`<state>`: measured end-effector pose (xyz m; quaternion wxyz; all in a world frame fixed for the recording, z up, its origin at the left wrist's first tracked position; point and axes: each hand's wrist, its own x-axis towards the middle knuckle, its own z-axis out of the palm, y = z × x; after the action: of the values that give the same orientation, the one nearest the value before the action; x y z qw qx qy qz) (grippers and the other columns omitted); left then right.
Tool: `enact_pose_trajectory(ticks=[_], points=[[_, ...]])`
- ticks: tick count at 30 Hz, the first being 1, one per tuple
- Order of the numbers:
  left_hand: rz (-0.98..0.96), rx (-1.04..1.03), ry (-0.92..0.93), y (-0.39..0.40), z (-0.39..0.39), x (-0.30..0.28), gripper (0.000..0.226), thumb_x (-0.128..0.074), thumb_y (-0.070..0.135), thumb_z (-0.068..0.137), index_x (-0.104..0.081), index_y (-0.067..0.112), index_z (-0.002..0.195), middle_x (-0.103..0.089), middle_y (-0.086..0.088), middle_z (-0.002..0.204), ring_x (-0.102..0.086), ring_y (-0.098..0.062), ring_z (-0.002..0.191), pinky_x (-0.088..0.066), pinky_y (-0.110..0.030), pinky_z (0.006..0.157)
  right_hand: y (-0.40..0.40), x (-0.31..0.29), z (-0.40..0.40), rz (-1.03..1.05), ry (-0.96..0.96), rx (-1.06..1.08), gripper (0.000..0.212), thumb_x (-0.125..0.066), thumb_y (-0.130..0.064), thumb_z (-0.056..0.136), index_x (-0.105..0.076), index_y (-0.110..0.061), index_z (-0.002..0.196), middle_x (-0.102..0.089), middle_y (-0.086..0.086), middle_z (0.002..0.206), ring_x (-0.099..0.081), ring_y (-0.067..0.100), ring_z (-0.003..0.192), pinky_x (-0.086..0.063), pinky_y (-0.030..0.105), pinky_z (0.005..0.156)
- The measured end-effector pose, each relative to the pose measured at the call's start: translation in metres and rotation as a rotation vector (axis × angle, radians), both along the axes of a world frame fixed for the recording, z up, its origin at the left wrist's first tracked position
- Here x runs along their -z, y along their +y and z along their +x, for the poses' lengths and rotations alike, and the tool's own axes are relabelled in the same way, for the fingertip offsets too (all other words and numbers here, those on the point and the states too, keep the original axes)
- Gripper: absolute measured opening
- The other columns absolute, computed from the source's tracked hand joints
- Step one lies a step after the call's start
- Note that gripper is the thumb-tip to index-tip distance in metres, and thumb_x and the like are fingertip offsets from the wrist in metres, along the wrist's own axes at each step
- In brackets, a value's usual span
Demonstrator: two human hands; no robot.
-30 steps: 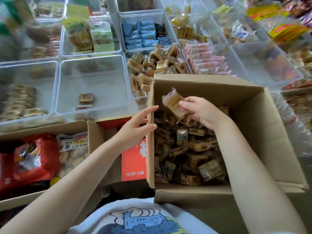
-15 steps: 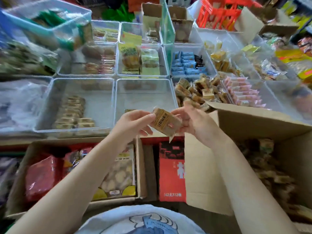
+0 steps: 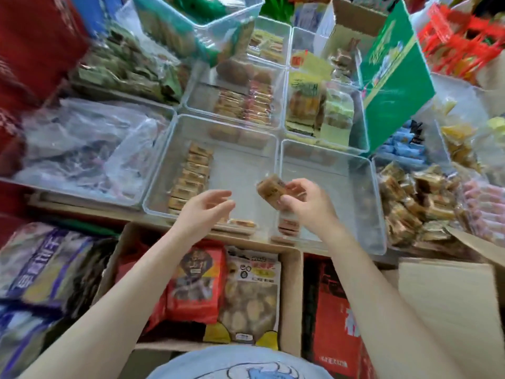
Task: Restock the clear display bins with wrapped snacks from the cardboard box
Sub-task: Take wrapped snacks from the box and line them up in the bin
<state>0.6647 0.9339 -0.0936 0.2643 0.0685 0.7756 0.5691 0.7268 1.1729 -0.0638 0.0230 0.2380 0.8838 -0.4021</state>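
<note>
my right hand (image 3: 306,203) pinches a snack (image 3: 273,190) over the bin (image 3: 363,170) at 12 o'clock to drop it; left hand (image 3: 207,206) hovers, fingers loose.

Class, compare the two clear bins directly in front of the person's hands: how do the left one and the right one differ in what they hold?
The left bin holds a neat row of wrapped snacks along its left side; the right bin shows only a few packets at its near edge. The open left hand is in front of the left bin; the right hand holds a snack over the right one. Both are clear and mostly unfilled.
</note>
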Motion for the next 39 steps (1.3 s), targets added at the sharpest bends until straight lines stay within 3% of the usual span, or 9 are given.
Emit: enact_pose_trajectory(ticks=[2, 7, 15, 20, 22, 27, 31, 35, 39], points=[[-0.017, 0.011, -0.022, 0.005, -0.008, 0.018, 0.024, -0.073, 0.035, 0.091, -0.070, 0.030, 0.114, -0.074, 0.008, 0.101, -0.070, -0.010, 0.096, -0.055, -0.031, 0.092, 0.019, 0.010, -0.013, 0.219, -0.006, 0.088, 0.025, -0.071, -0.018, 0.090, -0.065, -0.014, 0.114, -0.059, 0.005, 0.109, -0.056, 0.017, 0.090, -0.037, 0.021, 0.076], [-0.065, 0.110, -0.029, 0.039, -0.012, 0.041, 0.026, -0.069, 0.028, 0.094, -0.070, 0.023, 0.119, -0.070, 0.011, 0.099, -0.066, -0.001, 0.090, -0.050, -0.014, 0.073, 0.067, 0.046, -0.028, 0.352, -0.240, 0.141, 0.026, -0.064, -0.016, 0.095, -0.059, -0.010, 0.119, -0.050, 0.012, 0.122, -0.057, 0.029, 0.102, -0.043, 0.034, 0.092], [-0.140, 0.173, -0.053, 0.074, -0.018, 0.057, 0.026, -0.066, 0.030, 0.095, -0.069, 0.026, 0.120, -0.068, 0.016, 0.098, -0.066, 0.000, 0.090, -0.056, -0.031, 0.086, 0.094, 0.091, -0.049, 0.346, -0.560, -0.265, 0.032, -0.070, -0.015, 0.090, -0.060, -0.014, 0.121, -0.054, 0.010, 0.117, -0.056, 0.030, 0.109, -0.040, 0.028, 0.085], [-0.179, 0.173, -0.070, 0.076, -0.018, 0.060, 0.026, -0.066, 0.030, 0.094, -0.069, 0.027, 0.120, -0.068, 0.016, 0.097, -0.065, 0.000, 0.090, -0.056, -0.030, 0.085, 0.093, 0.119, -0.044, 0.050, -0.582, -0.137, 0.027, -0.076, -0.033, 0.087, -0.064, -0.017, 0.105, -0.061, 0.002, 0.104, -0.061, 0.022, 0.098, -0.052, 0.035, 0.087], [-0.199, 0.180, -0.057, 0.076, -0.017, 0.060, 0.026, -0.066, 0.031, 0.094, -0.069, 0.028, 0.119, -0.069, 0.017, 0.096, -0.064, 0.002, 0.088, -0.055, -0.029, 0.084, 0.096, 0.128, -0.045, 0.070, -0.551, -0.054, 0.046, -0.080, -0.037, 0.082, -0.057, -0.017, 0.116, -0.057, 0.010, 0.119, -0.061, 0.028, 0.103, -0.054, 0.045, 0.092], [-0.210, 0.189, -0.054, 0.076, -0.016, 0.057, 0.027, -0.066, 0.029, 0.094, -0.070, 0.025, 0.120, -0.069, 0.016, 0.097, -0.065, -0.001, 0.089, -0.054, -0.033, 0.087, 0.097, 0.135, -0.052, 0.090, -0.598, -0.197, 0.103, -0.085, -0.041, 0.076, -0.024, -0.026, 0.158, -0.020, 0.010, 0.161, -0.032, 0.031, 0.145, -0.036, 0.038, 0.111], [-0.215, 0.186, -0.050, 0.074, -0.015, 0.060, 0.025, -0.066, 0.031, 0.094, -0.070, 0.029, 0.118, -0.069, 0.017, 0.096, -0.064, 0.002, 0.087, -0.054, -0.030, 0.085, 0.101, 0.137, -0.058, 0.159, -0.611, -0.288, 0.099, -0.086, -0.043, 0.074, -0.032, -0.019, 0.154, -0.027, 0.009, 0.160, -0.029, 0.029, 0.146, -0.029, 0.037, 0.116], [-0.226, 0.195, -0.040, 0.072, -0.014, 0.063, 0.023, -0.066, 0.032, 0.093, -0.069, 0.032, 0.117, -0.070, 0.016, 0.095, -0.063, 0.004, 0.086, -0.052, -0.027, 0.082, 0.101, 0.134, -0.062, 0.144, -0.597, -0.225, 0.084, -0.093, -0.039, 0.064, -0.044, -0.015, 0.128, -0.055, 0.009, 0.127, -0.052, 0.026, 0.114, -0.043, 0.034, 0.086], [-0.234, 0.191, -0.037, 0.074, -0.013, 0.064, 0.023, -0.066, 0.032, 0.093, -0.070, 0.032, 0.116, -0.070, 0.016, 0.095, -0.064, 0.004, 0.088, -0.054, -0.029, 0.084, 0.096, 0.130, -0.054, 0.191, -0.496, -0.221, 0.081, -0.088, -0.035, 0.073, -0.046, -0.011, 0.137, -0.050, 0.011, 0.133, -0.045, 0.030, 0.126, -0.040, 0.038, 0.101]])
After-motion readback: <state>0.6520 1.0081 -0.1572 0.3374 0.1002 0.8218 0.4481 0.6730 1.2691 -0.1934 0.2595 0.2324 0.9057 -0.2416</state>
